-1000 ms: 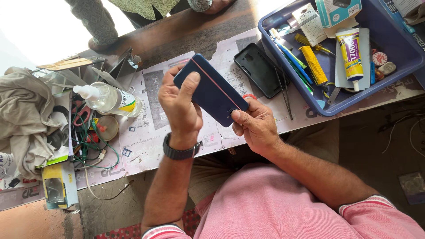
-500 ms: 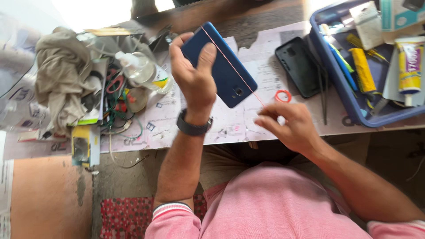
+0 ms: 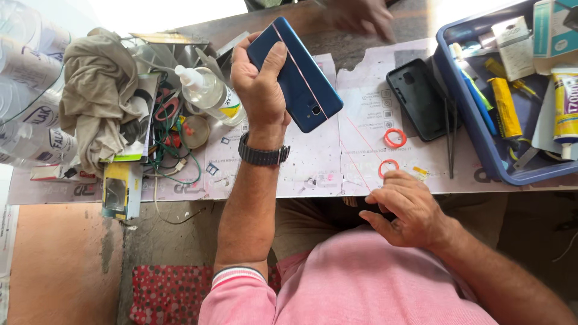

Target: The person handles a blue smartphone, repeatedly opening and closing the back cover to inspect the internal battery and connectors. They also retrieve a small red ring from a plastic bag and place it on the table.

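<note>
Blue phone (image 3: 296, 72), back upward and raised above the tabletop (image 3: 313, 168), is gripped around its edges by the left hand (image 3: 260, 90), while the right hand (image 3: 404, 207) rests loosely curled at the tabletop's near edge, apparently pinching a thin pink thread, though its grip is unclear. The step in hand seems to be working the back loose; any next move calls for a steady hold. Nearby lie a black case (image 3: 420, 99), two red rings (image 3: 394, 138), tweezers (image 3: 450, 135) and a blue tray (image 3: 481, 144); another person's hand (image 3: 355, 17) blurs beyond.

Blurred hand (image 3: 359, 16) at top edge
</note>
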